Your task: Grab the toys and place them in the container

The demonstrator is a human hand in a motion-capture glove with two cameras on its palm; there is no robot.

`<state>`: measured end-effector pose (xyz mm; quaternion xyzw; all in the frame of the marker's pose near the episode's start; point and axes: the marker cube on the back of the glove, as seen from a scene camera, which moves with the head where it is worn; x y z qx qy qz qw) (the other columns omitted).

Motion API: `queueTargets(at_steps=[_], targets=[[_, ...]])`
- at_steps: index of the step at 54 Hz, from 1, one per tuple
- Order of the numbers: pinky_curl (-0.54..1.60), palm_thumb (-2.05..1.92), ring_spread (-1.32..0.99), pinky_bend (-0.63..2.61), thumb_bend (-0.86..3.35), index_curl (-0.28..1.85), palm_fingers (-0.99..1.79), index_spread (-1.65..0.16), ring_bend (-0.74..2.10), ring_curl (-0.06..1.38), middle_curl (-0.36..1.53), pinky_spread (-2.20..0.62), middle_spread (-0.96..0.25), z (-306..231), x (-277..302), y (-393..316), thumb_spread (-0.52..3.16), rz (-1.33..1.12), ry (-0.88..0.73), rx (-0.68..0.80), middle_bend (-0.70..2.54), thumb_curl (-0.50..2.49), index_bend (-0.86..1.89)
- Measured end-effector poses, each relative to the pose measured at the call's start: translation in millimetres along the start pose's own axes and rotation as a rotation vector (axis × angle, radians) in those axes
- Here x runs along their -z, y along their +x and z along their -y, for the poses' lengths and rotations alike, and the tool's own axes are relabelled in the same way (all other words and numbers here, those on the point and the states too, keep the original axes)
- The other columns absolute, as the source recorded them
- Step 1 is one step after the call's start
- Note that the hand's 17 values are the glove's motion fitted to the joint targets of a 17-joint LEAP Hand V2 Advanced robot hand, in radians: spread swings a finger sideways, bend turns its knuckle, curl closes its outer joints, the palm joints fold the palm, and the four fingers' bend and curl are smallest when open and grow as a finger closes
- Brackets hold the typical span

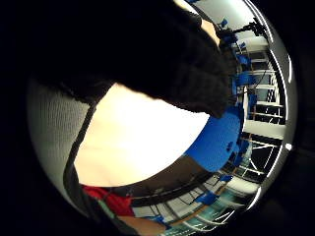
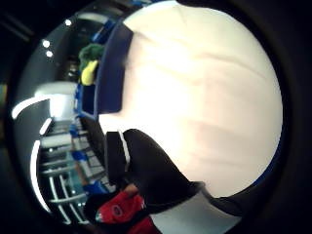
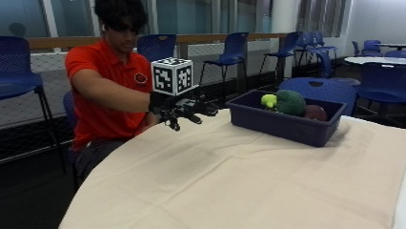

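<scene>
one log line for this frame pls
hand: black-gloved right hand above cloth-covered table, holds nothing | bin: dark blue plastic container holds green plush toy | cloth: no toys visible

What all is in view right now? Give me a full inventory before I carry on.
Bin: one, dark blue, on the table's far side.
Green toy: one, green with a yellow part, in the bin.
Brown toy: one, dark reddish brown, in the bin beside the green toy.
Table: one, covered in cream cloth.
Chairs: several, blue, behind the table.
Right hand: one, black glove, above the table's edge short of the bin, holding nothing, fingers relaxed.
</scene>
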<state>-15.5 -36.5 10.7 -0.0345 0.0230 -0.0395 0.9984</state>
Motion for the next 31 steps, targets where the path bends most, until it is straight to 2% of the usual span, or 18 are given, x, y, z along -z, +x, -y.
queueTargets(at_steps=[31], targets=[[0.32,-0.16,0.05,1.13,-0.11,0.26,-0.20,-0.35,0.17,0.17,0.18,0.13,-0.07,-17.2,13.2,-0.5,0.99,0.042,0.008,0.012,0.12,0.10,0.15]])
